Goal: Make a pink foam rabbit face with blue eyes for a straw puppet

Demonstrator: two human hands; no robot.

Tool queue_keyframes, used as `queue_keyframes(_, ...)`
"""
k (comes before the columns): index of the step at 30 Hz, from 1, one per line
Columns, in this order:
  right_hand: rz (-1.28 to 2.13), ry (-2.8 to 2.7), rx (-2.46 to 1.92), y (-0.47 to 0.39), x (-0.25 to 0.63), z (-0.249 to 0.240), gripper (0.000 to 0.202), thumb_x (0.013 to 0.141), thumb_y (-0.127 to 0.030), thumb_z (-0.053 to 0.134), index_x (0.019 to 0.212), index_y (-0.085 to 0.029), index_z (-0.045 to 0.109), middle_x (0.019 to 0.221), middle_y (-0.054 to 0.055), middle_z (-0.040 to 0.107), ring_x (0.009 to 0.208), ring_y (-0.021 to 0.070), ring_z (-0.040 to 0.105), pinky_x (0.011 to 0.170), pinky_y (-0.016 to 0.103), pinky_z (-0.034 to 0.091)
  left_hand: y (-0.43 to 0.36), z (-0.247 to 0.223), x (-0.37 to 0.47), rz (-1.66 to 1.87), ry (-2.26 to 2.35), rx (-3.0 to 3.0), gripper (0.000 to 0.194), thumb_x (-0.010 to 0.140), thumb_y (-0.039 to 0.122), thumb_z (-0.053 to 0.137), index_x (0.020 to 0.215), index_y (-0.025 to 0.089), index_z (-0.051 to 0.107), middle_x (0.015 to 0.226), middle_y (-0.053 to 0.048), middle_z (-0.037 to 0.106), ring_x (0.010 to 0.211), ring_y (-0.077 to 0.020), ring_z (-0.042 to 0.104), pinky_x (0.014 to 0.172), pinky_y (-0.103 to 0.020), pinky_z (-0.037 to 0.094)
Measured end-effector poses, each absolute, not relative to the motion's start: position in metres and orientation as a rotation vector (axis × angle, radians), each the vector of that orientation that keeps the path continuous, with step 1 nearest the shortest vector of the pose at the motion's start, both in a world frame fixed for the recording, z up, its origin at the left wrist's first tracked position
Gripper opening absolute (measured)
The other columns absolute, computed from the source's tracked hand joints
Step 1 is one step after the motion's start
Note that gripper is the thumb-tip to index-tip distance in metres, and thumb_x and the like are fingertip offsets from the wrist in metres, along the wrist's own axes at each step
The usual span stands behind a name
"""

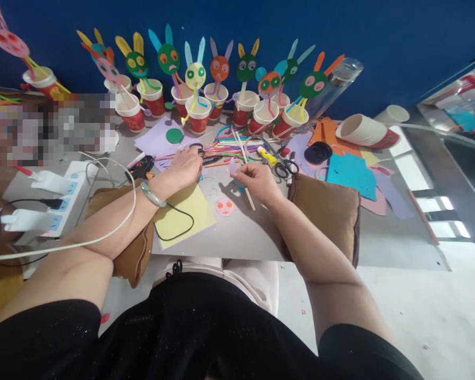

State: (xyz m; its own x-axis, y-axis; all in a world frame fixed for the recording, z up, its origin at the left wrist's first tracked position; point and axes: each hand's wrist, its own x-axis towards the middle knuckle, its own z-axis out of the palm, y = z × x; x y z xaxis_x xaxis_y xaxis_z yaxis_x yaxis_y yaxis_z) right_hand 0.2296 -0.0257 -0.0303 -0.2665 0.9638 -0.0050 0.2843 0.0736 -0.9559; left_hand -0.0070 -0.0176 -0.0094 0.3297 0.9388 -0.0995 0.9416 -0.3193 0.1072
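My left hand (pixel 188 166) reaches over the back of the yellow paper, its fingers curled at the black handle of a pair of scissors (pixel 198 147); the fingertips are partly hidden. Between the thumb and fingers of my right hand (pixel 257 182) is a small purple paper piece (pixel 232 165). A pale wooden stick (pixel 249 199) shows beneath that hand. Between my hands a pink paper face (pixel 224 207) with orange eyes lies flat on the table. Yellow paper sheets (pixel 186 214), crossed by a black cord, lie under my left forearm.
Red paper cups (pixel 199 123) holding paper rabbit figures line the blue wall. Coloured sticks (pixel 237 141), a glue stick (pixel 266 155) and more scissors (pixel 287 169) lie mid-table. Brown cushions (pixel 326 214) flank the work area. A white cable crosses my left arm near a power strip (pixel 69 195).
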Motion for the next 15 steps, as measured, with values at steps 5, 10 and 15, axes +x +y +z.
queue_keyframes(5,1.3,-1.551,-1.212,-0.0256,0.2311,-0.0305,0.036,0.072,-0.051,0.085,0.072,-0.019,0.069,0.065,-0.002,0.061,0.06,0.0109,0.05,0.06,0.028,0.043,-0.0177,-0.0057,-0.0064,-0.053,1.732,2.424,0.021,0.089,0.013,0.06,0.1,0.007,0.077,0.127,-0.024,0.064,0.122,-0.0388,0.058,0.1,-0.049,0.049)
queue_keyframes(10,1.355,-1.538,-1.189,-0.0257,0.2312,-0.0315,0.033,0.072,-0.049,0.083,0.076,-0.019,0.07,0.068,-0.001,0.063,0.061,0.0109,0.051,0.06,0.027,0.042,-0.0169,-0.0068,-0.0076,-0.032,1.73,2.432,0.022,0.09,0.013,0.055,0.092,0.008,0.077,0.124,-0.023,0.066,0.121,-0.036,0.06,0.1,-0.046,0.049)
queue_keyframes(15,1.302,-1.534,-1.205,-0.024,0.2322,-0.0308,0.033,0.072,-0.051,0.081,0.076,-0.02,0.068,0.073,0.0,0.066,0.064,0.0127,0.053,0.063,0.029,0.045,-0.0095,-0.0132,-0.0111,0.222,1.59,2.382,0.014,0.084,0.015,0.062,0.085,0.014,0.076,0.102,-0.014,0.073,0.1,-0.0274,0.067,0.09,-0.038,0.052)
